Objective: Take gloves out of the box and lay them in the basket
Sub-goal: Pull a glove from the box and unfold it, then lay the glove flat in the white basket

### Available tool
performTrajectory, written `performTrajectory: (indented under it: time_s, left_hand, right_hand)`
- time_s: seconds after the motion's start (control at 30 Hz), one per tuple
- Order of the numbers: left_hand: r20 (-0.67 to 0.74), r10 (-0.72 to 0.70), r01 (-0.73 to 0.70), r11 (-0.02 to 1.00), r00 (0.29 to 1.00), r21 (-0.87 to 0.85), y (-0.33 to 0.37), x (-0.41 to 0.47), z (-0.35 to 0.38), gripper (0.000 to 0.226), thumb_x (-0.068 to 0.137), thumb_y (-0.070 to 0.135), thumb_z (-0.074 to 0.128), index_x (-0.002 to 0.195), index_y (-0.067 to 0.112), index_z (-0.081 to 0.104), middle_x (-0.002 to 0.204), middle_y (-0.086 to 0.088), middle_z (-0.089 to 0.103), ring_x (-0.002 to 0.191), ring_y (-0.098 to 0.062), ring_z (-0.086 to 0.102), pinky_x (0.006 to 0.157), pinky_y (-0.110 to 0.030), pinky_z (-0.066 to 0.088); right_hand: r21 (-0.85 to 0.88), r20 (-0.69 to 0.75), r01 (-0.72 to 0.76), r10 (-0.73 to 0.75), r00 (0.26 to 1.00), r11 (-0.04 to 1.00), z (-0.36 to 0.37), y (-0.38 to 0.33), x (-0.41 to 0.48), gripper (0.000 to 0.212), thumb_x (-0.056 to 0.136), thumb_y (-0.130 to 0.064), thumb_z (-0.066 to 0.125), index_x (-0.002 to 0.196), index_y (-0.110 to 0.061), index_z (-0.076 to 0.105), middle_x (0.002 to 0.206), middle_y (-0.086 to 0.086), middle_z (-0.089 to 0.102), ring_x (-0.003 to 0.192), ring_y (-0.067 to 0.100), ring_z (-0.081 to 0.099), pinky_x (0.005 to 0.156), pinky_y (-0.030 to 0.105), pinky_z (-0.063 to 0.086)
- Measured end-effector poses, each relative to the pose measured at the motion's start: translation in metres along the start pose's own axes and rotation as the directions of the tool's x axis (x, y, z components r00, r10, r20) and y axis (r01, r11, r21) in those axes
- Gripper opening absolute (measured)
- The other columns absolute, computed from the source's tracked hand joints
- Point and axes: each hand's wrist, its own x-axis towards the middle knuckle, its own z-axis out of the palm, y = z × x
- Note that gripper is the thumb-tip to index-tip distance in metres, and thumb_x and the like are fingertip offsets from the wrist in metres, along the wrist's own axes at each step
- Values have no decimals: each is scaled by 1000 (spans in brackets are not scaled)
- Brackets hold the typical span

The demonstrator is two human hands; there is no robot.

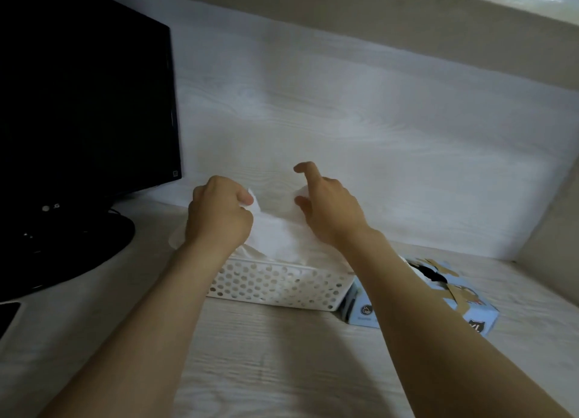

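A thin white glove [282, 234] hangs stretched between the two hands at the middle of the frame, directly above the white perforated basket [275, 287], with its lower folds already sagging into the basket's top. The left hand [219, 212] grips one end in a closed fist. The right hand [332, 212] appears to pinch the other end between the thumb and the lower fingers, while the forefinger stands raised and holds nothing. The glove looks nearly weightless, limp and filmy, so it will likely crumple, cling and drift rather than drop flat. Taking it by its two ends, as here, seems the best way to keep it spread while it is lowered. More white material shows through the basket's holes, though whether these are further gloves cannot be told. The pale blue box [463, 301] lies at the lower right, just beside the basket and partly behind the right forearm, its torn opening facing up. A black monitor [84, 104] fills the upper left, its stand near the basket's left end. Nothing lies between the glove and the basket on the wooden table [282, 361].
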Motion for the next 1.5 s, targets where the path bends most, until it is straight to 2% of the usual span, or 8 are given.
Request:
performTrajectory:
  time_s: [0.23, 0.33, 0.43, 0.6, 0.77, 0.93, 1.3, 1.5]
  left_hand:
    - [-13, -19, 23, 896, 1000, 444, 6, -4, -4, 42, 85, -4, 65, 120, 19, 72, 137, -14, 47, 128, -39, 42, 105, -44, 42]
    - [32, 133, -136, 931, 991, 338, 5, -3, -1, 49, 84, -13, 64, 118, 20, 77, 128, -8, 54, 122, -31, 49, 101, -37, 48]
    - [212, 104, -150, 966, 972, 213, 3, -6, 7, 27, 92, -1, 66, 99, 22, 79, 113, 4, 60, 96, -18, 62, 85, -32, 58]
    - [285, -17, -102, 912, 958, 398, -6, -1, 10, 30, 85, 16, 66, 63, 15, 47, 68, -13, 58, 64, -24, 54, 53, -32, 38]
    - [308, -66, -78, 898, 949, 432, -4, -1, 8, 9, 81, 7, 71, 86, 10, 63, 80, -12, 63, 70, -27, 62, 57, -32, 42]
    - [207, 169, -245, 866, 964, 435, 3, -8, 7, 23, 92, 14, 67, 113, 22, 73, 116, -3, 71, 109, -28, 65, 93, -43, 55]
    - [54, 589, -584, 778, 806, 232, 38, -57, 39, 22, 104, 34, 50, 93, 25, 66, 78, 10, 62, 66, -15, 56, 58, -35, 51]
    - [181, 766, -786, 585, 617, 202, 39, -81, 64, 31, 105, 36, 42, 102, 21, 70, 102, 5, 61, 93, -17, 53, 83, -35, 46]
  right_hand:
    - [-190, 70, 131, -119, 990, 973, 4, 8, 2, 39, 103, -17, 56, 140, -30, 62, 135, 6, 52, 126, 33, 43, 102, 41, 40]
    - [-4, 381, -15, 16, 925, 1000, -16, -5, -3, 56, 96, -30, 59, 151, -36, 50, 143, 8, 42, 139, 36, 32, 111, 48, 38]
    - [-31, 679, -181, 154, 718, 983, -33, -11, -12, 76, 90, -41, 60, 160, -45, 31, 161, 0, 31, 151, 31, 29, 115, 54, 37]
    - [-87, 744, -170, 178, 644, 982, -25, -10, -18, 81, 93, -25, 60, 166, -35, 23, 166, 0, 29, 148, 28, 38, 107, 40, 40]
    - [-106, 763, -101, 146, 630, 989, -12, -7, -16, 67, 97, -26, 55, 161, -28, 36, 160, 0, 45, 141, 28, 48, 115, 47, 43]
    - [-82, 715, -73, 110, 691, 994, -6, -2, -14, 64, 93, -27, 65, 154, -25, 46, 149, -1, 56, 128, 26, 59, 109, 45, 51]
    - [461, -23, -126, 153, 988, 878, -15, 28, -74, 35, 90, -9, 55, 110, -27, 78, 110, -15, 74, 98, -2, 64, 78, 8, 44]
    - [289, -61, -332, 363, 930, 898, -34, 82, -115, 39, 70, -23, 50, 104, -29, 68, 100, -9, 63, 96, 18, 62, 87, 45, 55]
